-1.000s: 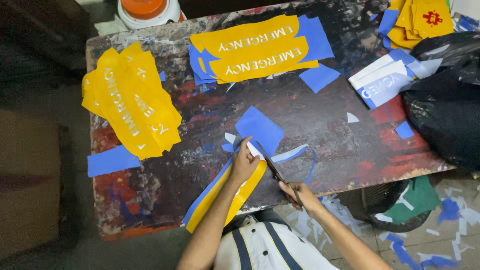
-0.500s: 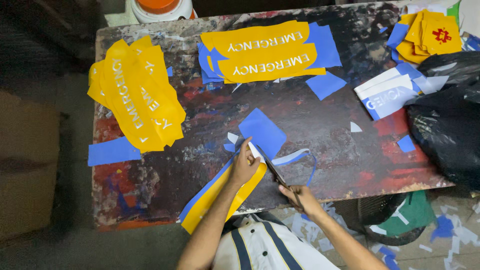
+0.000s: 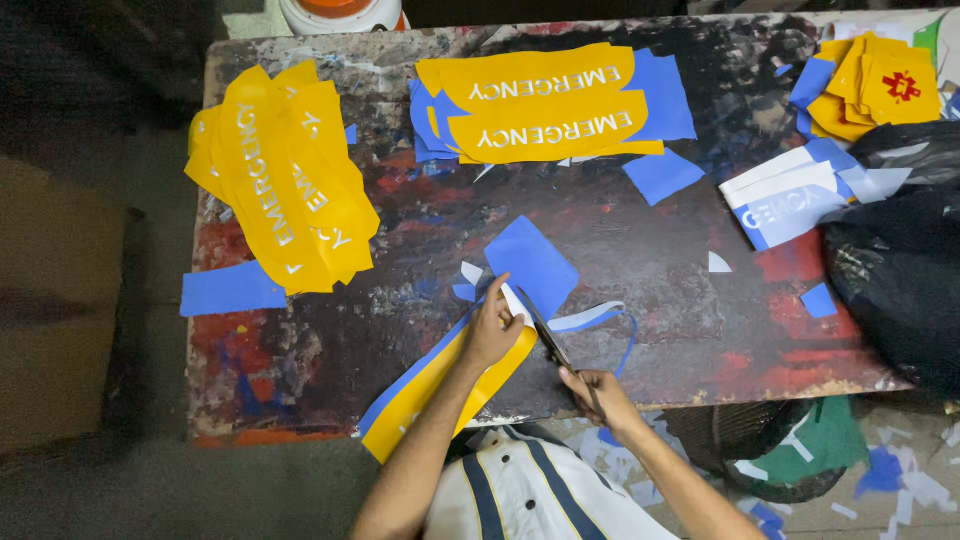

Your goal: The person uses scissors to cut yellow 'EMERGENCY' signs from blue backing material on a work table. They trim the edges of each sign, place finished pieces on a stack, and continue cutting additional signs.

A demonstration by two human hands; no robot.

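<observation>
1. Since the earlier frame: both hands and the strip keep the same pose at the near edge of the desk (image 3: 300,400); only the camera view shifts slightly.
2. Left hand (image 3: 492,335) lies flat, fingers closed down on the yellow-and-blue strip (image 3: 440,385), pinning it to the desk.
3. Right hand (image 3: 600,392), just right of the strip, is closed around the handles of the scissors (image 3: 548,335); blades point away toward a blue square piece (image 3: 532,262).
4. Thin blue offcut (image 3: 600,320) curls right of the scissors.
5. Yellow lettered stack (image 3: 285,195) lies far left of the strip; a second yellow pile (image 3: 545,105) sits beyond it, at the far edge.
6. Black bag (image 3: 900,280) lies well right of the strip.
</observation>
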